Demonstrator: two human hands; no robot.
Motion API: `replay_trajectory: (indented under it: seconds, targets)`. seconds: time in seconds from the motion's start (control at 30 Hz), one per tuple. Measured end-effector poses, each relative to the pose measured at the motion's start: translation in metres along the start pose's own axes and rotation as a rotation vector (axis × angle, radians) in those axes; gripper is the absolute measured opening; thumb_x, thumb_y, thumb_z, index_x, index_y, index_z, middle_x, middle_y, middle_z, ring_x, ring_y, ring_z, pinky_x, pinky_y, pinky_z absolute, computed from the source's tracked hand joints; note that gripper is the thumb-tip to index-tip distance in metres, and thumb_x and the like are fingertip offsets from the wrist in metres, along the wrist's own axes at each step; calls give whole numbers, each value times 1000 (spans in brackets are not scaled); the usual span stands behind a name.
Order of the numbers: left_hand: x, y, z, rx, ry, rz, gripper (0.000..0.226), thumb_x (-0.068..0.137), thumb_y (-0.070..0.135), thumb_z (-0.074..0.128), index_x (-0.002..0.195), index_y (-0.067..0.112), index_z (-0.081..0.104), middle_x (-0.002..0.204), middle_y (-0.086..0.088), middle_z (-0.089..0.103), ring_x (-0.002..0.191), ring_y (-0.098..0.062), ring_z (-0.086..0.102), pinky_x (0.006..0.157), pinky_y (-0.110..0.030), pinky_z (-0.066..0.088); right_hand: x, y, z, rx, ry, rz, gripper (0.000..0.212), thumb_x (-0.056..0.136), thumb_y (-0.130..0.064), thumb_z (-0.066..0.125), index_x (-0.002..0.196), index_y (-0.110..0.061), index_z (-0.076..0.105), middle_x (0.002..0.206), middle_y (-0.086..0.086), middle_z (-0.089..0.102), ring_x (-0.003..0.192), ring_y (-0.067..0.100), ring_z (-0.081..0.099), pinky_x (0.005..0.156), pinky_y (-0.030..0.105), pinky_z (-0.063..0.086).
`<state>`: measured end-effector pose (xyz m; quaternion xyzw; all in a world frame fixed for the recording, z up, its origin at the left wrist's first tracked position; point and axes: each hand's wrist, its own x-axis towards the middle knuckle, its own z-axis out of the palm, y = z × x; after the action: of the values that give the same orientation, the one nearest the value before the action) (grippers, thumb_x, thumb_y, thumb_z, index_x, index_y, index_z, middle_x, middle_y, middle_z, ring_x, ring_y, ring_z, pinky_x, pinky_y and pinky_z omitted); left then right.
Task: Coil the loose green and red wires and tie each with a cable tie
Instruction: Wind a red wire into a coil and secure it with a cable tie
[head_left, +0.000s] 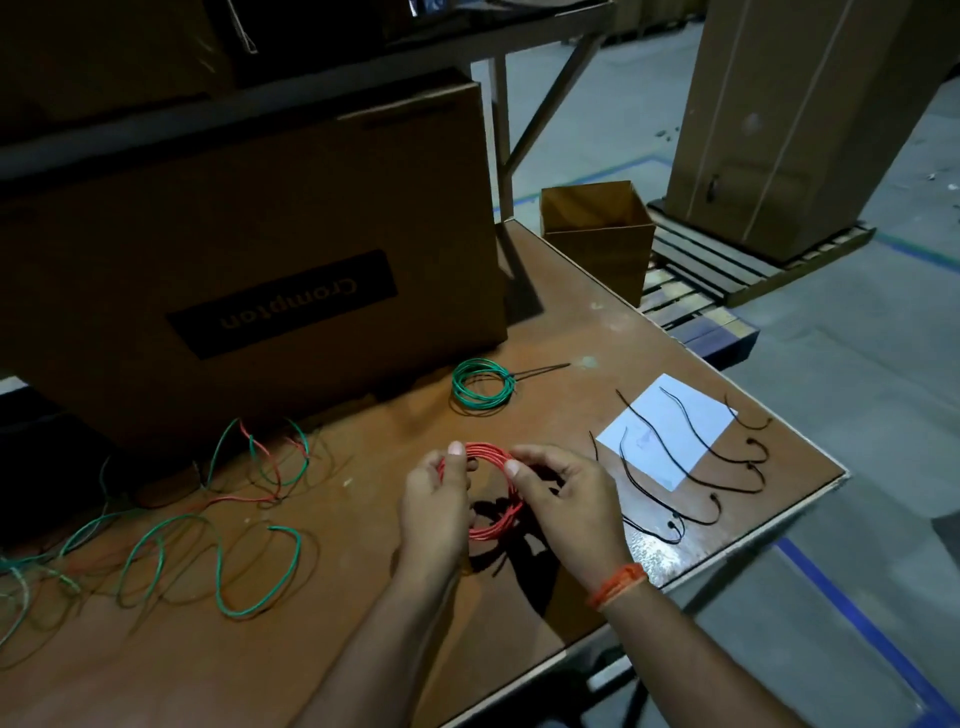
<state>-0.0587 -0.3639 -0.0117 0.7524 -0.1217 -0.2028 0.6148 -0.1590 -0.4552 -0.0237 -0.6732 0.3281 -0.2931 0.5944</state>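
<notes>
red coil (493, 525): you hold it above the counter (363, 649), between both hands.
left hand (434, 512): fingers pinch its left side.
right hand (563, 506): fingers grip its right side, seemingly.
green coil (483, 387): tied, beyond.

Cardboard and paper on a brown bench

A large cardboard box (249, 270) printed "Crompton" upside down stands along the far edge of the bench (363, 649); a small open cardboard box (597, 244) sits at its far right corner, a white paper sheet (670, 436) lies near its right edge, and a wooden pallet (727, 270) rests on the floor beyond.
</notes>
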Motion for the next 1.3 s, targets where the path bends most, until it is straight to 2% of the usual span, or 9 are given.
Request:
replay_trajectory:
  seconds: [0.13, 0.27, 0.5, 0.6, 0.7, 0.8, 1.0, 1.17, 1.3]
  targets:
    - [1, -5, 3, 23, 122, 16, 35, 103, 49, 47, 90, 23, 68, 67, 7, 56, 69, -17, 55, 63, -32, 43, 3, -6, -3, -20, -55, 3, 12, 86, -15, 75, 91, -26, 77, 84, -8, 75, 80, 8, 72, 72, 33, 63]
    - [-1, -4, 1, 27, 143, 13, 35, 103, 50, 47, 90, 24, 67, 73, 4, 62, 65, -15, 55, 62, -36, 48, 3, -13, 0, -3, -118, -5, 24, 83, -12, 78, 98, -28, 71, 86, -5, 71, 83, 7, 69, 76, 29, 62]
    - [-8, 4, 0, -226, 37, -67, 32, 108, 30, 45, 89, 10, 61, 61, 5, 41, 43, -2, 37, 41, -16, 32, 9, -7, 5, -326, -151, -113, 55, 78, -20, 84, 125, -31, 59, 91, -9, 62, 78, 3, 63, 70, 18, 57]
    - [-11, 4, -4, -251, 4, -49, 32, 108, 30, 45, 89, 10, 61, 59, 7, 42, 46, -3, 36, 44, -20, 30, 12, -2, 7, -482, -186, -155, 37, 81, -30, 80, 115, -30, 67, 106, -10, 59, 92, 3, 62, 82, 19, 55]
    - [-16, 3, -6, -220, 23, -37, 32, 108, 30, 44, 88, 10, 61, 56, 10, 41, 47, -3, 35, 44, -19, 31, 11, -4, 13, -564, -298, -138, 15, 88, -27, 70, 102, -28, 65, 92, -9, 67, 86, 9, 65, 81, 35, 58]
    - [-17, 3, -8, -240, 21, -50, 32, 108, 30, 45, 87, 10, 60, 57, 8, 39, 46, -4, 34, 43, -19, 30, 9, -8, 19, -699, -289, -147, 16, 89, -28, 68, 101, -25, 57, 90, -4, 65, 84, 17, 64, 78, 40, 57]
    - [-13, 13, -21, -298, -76, -64, 29, 109, 29, 44, 97, 6, 58, 51, 11, 46, 40, -4, 39, 43, -17, 32, 10, -20, 21, -590, -295, -57, 27, 83, -38, 76, 92, -22, 56, 81, -3, 63, 75, 14, 62, 70, 37, 56]
    - [-9, 7, -18, -212, -41, -38, 32, 108, 33, 45, 94, 10, 61, 56, 10, 39, 49, -6, 33, 47, -22, 30, 9, -24, 33, -674, -333, -38, 20, 94, -16, 60, 111, -21, 52, 97, -1, 64, 90, 18, 63, 77, 33, 55]
    - [-11, 1, -19, -118, 4, 14, 33, 107, 34, 46, 92, 10, 61, 56, 10, 42, 50, -6, 37, 45, -20, 33, 7, -22, 30, -548, -384, 4, 23, 94, -10, 56, 108, -29, 56, 95, -8, 66, 87, 10, 67, 78, 28, 57]
